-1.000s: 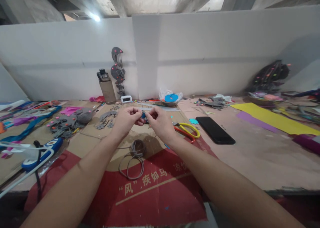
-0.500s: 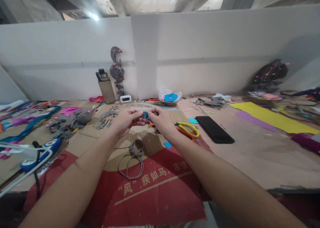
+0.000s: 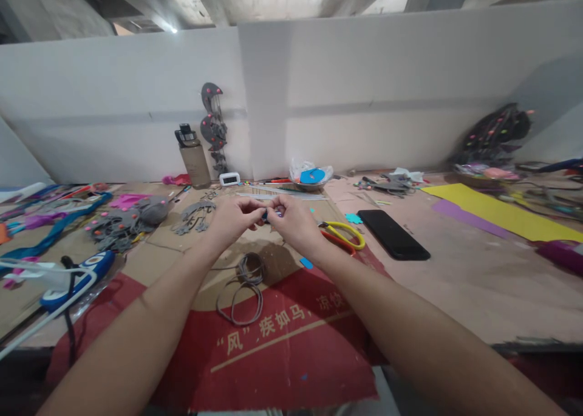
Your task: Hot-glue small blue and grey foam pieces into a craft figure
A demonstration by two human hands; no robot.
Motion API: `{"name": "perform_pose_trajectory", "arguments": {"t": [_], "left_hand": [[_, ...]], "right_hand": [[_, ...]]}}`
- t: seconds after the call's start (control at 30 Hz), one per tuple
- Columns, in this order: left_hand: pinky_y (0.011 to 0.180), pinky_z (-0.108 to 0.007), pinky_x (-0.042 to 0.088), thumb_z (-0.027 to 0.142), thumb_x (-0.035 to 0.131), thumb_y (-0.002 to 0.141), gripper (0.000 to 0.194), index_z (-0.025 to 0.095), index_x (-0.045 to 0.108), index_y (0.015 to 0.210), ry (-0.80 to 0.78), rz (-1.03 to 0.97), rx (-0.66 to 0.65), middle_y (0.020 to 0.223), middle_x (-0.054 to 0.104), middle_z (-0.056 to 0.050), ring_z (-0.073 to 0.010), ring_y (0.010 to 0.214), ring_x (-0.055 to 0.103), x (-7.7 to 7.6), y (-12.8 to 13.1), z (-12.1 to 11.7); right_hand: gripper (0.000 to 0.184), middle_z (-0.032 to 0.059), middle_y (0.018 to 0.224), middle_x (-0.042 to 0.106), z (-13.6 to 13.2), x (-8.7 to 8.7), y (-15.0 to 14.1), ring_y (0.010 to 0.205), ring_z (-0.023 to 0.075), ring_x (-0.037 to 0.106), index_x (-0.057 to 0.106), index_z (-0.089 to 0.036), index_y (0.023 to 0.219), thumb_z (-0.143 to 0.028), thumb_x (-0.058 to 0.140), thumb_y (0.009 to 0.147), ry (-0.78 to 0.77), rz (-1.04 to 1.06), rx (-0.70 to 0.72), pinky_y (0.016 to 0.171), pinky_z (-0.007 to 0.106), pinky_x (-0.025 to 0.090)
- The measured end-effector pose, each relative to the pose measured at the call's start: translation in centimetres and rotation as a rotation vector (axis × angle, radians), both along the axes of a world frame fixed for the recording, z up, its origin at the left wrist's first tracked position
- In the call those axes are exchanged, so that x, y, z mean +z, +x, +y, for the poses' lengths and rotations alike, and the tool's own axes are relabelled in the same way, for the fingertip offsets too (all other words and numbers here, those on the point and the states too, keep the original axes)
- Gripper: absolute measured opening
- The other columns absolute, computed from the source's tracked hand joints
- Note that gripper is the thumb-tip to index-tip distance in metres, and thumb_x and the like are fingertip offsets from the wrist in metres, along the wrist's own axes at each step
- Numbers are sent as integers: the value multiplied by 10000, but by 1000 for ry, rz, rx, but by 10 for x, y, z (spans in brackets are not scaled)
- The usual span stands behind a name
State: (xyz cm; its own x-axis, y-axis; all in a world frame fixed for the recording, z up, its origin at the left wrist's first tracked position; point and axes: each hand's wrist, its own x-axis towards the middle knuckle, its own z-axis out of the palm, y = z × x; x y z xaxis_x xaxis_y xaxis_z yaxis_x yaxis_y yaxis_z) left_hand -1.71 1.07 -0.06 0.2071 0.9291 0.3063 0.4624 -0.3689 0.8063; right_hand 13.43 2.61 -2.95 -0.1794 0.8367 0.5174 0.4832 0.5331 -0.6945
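My left hand (image 3: 234, 220) and my right hand (image 3: 296, 223) meet above the middle of the cardboard sheet (image 3: 177, 252), fingertips pinched together on a small blue piece (image 3: 265, 215) that is mostly hidden between them. A coil of grey cord (image 3: 243, 285) lies on the cardboard just below my hands. Yellow and red scissors (image 3: 344, 237) rest right of my right wrist. A small blue scrap (image 3: 306, 262) lies under that wrist.
A black phone (image 3: 392, 234) lies right of the scissors. Grey felt shapes (image 3: 122, 221) and a blue glue gun (image 3: 75, 279) sit at the left. A water bottle (image 3: 194, 158) and a bowl of blue pieces (image 3: 312, 179) stand by the white wall. Yellow and purple sheets (image 3: 496, 215) lie far right.
My hands have closed tighter together, so the blue piece shows less than before. The blue scrap under my right wrist came into view half a second ago.
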Motion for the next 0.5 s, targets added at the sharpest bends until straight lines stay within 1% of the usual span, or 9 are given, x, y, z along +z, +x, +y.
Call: {"name": "perform_pose_trajectory", "arguments": {"t": [0.07, 0.13, 0.2, 0.27, 0.37, 0.5], "left_hand": [[504, -223, 490, 286, 598, 733, 185, 140, 698, 787, 18, 16, 30, 608, 663, -35, -121, 513, 593, 1, 0, -1], [484, -213, 475, 270, 602, 719, 151, 141, 680, 734, 38, 3, 81, 588, 654, -29, -118, 496, 588, 1, 0, 0], [468, -206, 462, 260, 612, 699, 131, 141, 665, 713, 38, -47, 135, 582, 645, -27, -121, 505, 592, 1, -2, 2], [459, -202, 455, 263, 617, 689, 132, 139, 656, 714, 21, -104, 160, 585, 638, -27, -127, 522, 600, 0, -4, 4], [457, -201, 448, 266, 611, 690, 136, 141, 651, 727, 5, -134, 164, 584, 632, -24, -123, 524, 594, 0, -5, 5], [453, -199, 439, 259, 605, 689, 126, 146, 653, 716, 14, -102, 149, 569, 622, -15, -110, 497, 563, 1, -1, 2]], "right_hand": [[109, -7, 673, 553, -1, -1, -1, 607, 116, 469, 573, -188, 763, -262, 498, 794, 49, -16, -2, 569, 242, 327], [133, -6, 696, 547, -2, -2, -3, 628, 120, 476, 561, -181, 879, -268, 483, 816, 68, 8, 13, 590, 246, 341], [238, -10, 718, 539, -3, -4, -5, 637, 124, 483, 504, -166, 1034, -276, 481, 825, 47, 42, 34, 595, 248, 351], [316, -11, 735, 534, -3, -6, -7, 646, 126, 490, 451, -157, 1115, -279, 486, 825, 22, 57, 55, 596, 249, 357], [281, -7, 741, 538, -1, -8, -8, 662, 127, 498, 472, -161, 1087, -269, 481, 827, 7, 70, 73, 607, 251, 366], [190, -5, 715, 543, 1, -8, -5, 657, 126, 495, 542, -174, 974, -284, 472, 835, 13, 81, 60, 615, 251, 372]]}}
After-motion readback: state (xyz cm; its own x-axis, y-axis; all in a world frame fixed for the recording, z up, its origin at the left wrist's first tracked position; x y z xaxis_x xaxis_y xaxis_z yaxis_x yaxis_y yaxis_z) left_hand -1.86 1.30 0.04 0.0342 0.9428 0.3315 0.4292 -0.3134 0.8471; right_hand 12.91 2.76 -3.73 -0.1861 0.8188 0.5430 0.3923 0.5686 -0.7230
